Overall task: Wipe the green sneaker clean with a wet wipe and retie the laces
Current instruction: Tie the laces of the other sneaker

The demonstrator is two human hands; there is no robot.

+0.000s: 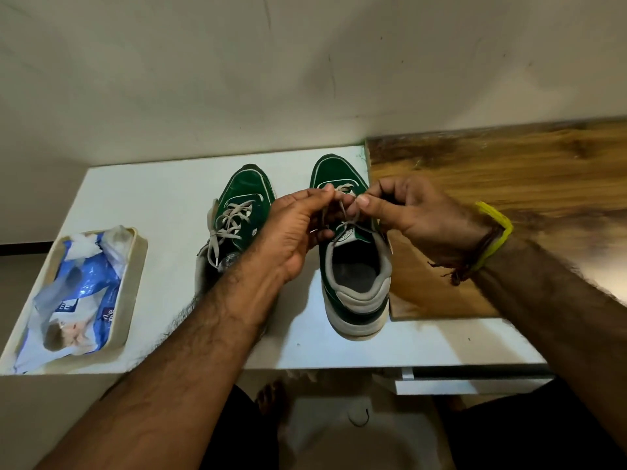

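Note:
Two green sneakers stand toe-away on the white table (pixel 142 198). The right sneaker (pixel 356 286) sits in the middle, heel toward me, with its beige laces (pixel 346 217) drawn up over the tongue. My left hand (pixel 291 228) pinches one lace strand above the eyelets. My right hand (pixel 403 212) pinches the other strand just opposite, fingertips nearly meeting. The left sneaker (pixel 237 212) lies beside my left wrist, its laces tied in a loose bow; my forearm hides its heel.
A cream tray (pixel 135 266) at the table's left edge holds a blue-and-white wet wipe pack (pixel 81 290) with crumpled white wipes at its far end. A wooden board (pixel 509 184) lies to the right, touching the right sneaker. A wall runs behind. My bare foot shows below the table.

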